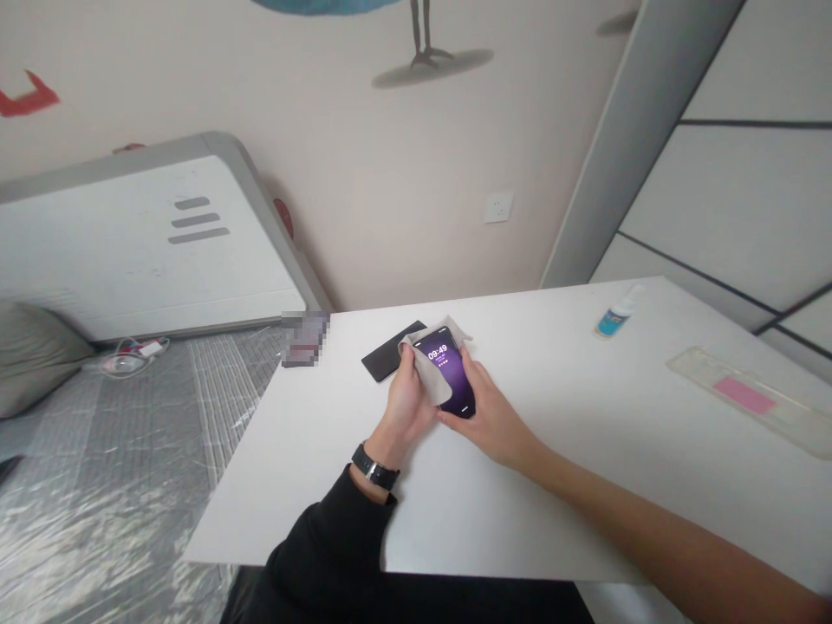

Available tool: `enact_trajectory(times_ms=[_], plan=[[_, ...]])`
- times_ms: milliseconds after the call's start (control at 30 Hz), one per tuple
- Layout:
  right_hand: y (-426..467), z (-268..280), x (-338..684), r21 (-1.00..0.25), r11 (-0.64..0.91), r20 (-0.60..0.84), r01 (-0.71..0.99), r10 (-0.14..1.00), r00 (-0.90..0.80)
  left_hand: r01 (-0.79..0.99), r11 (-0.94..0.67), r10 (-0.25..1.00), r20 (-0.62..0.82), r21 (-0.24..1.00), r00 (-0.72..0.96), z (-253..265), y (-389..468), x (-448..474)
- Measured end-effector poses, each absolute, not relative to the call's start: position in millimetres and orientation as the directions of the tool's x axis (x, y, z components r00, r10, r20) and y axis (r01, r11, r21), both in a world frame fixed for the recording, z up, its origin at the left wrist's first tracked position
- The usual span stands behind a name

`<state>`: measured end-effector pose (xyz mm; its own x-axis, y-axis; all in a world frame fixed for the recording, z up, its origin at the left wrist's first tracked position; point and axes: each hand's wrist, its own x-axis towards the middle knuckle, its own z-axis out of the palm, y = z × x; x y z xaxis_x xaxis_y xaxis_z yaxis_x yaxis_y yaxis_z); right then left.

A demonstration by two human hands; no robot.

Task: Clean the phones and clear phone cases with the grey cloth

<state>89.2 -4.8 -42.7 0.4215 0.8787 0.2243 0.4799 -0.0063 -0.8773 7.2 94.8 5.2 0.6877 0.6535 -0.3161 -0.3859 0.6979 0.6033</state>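
A smartphone [460, 381] with a lit purple lock screen reading 09:49 is held between my two hands above the white table. My right hand [489, 407] grips its right side and lower corner. A light grey cloth [434, 374] wraps the phone's left side and sticks out behind its top edge. My left hand [409, 397] is closed around the cloth and the phone's left edge, thumb on top; its other fingers are hidden behind. Just behind my left hand, a dark flat rectangular object [383, 357] lies on the table, partly covered by the cloth and phone.
On the white table [312, 503] a spray bottle with a blue label [613, 320] lies at the back right. A clear plastic tray [689, 368] with a pink piece is at the right edge. A blurred-out item [304, 338] sits at the back left corner, beside a plastic-covered bed [130, 485].
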Motion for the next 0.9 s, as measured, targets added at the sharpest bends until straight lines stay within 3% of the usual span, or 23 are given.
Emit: enact_trajectory(times_ms=[200, 367, 667, 900], plan=[[-0.5, -38.3, 104.2, -0.769, -0.076, 0.268, 0.635, 0.863, 0.428, -0.378, 0.676, 0.666, -0.305, 0.633, 0.68, 4.2, 94.5, 2.0], [0.2, -36.9, 97.8, -0.738, -0.08, 0.321, 0.671, 0.832, 0.452, -0.374, 0.669, 0.666, -0.295, 0.642, 0.685, 15.4, 106.5, 0.2], [-6.1, -26.0, 84.8, -0.689, -0.261, 0.14, 0.676, 0.867, 0.478, -0.429, 0.705, 0.662, -0.306, 0.565, 0.684, 20.9, 112.1, -1.2], [-6.1, -17.8, 85.3, -0.707, -0.293, 0.064, 0.644, 0.88, 0.471, -0.429, 0.708, 0.671, -0.344, 0.561, 0.657, 23.1, 109.7, 0.9]])
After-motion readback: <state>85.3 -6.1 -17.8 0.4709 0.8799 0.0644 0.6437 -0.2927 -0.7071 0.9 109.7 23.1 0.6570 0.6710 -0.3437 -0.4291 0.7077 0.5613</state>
